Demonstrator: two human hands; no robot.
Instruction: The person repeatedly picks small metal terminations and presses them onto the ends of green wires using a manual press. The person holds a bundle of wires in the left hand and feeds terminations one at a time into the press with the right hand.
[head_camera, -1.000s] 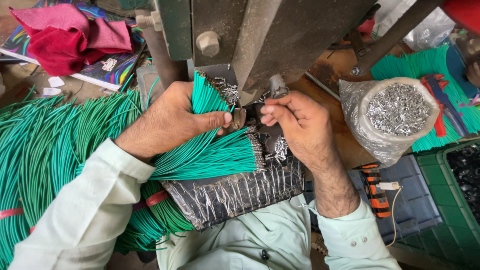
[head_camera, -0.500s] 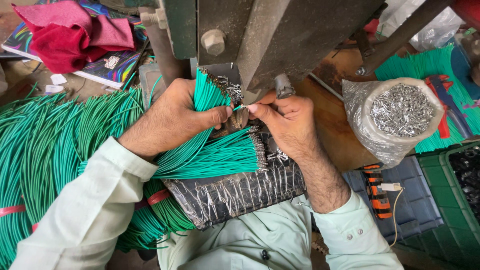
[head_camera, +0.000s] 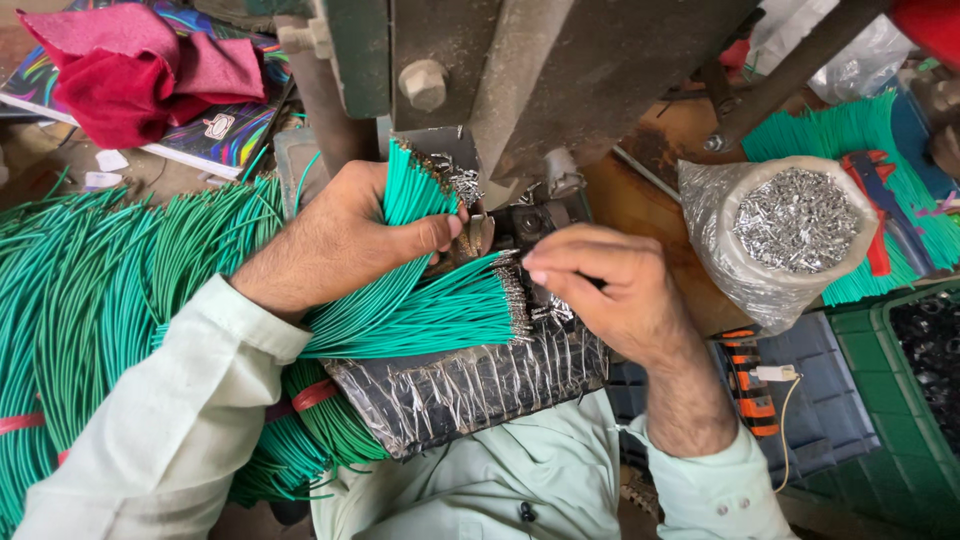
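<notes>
The green wires (head_camera: 420, 300) sit at the centre of the frame in two fans: one bunch stands up through the left hand (head_camera: 345, 235), which is closed round it with the thumb pressed across, and a second bunch lies flat just below, its metal-tipped ends pointing right. The right hand (head_camera: 610, 295) is pinched narrow, fingertips together just beside those tipped ends and close under the press (head_camera: 520, 100); what it pinches is too small to tell. Under both hands lies a foil-wrapped pad (head_camera: 460, 390). A larger heap of wires (head_camera: 90, 300) fills the left of the frame. At the right stands a clear bag of terminals (head_camera: 790, 225), and a red cloth (head_camera: 130, 70) lies at upper left.

The main risk, as I judge it, is the fingers: both thumbs sit very near the die, so a stroke made while they linger there could catch them. The loose fan could also slip, mixing tipped wires with bare ones. The bag leans open near the bench edge and a knock from the right forearm could spill it
</notes>
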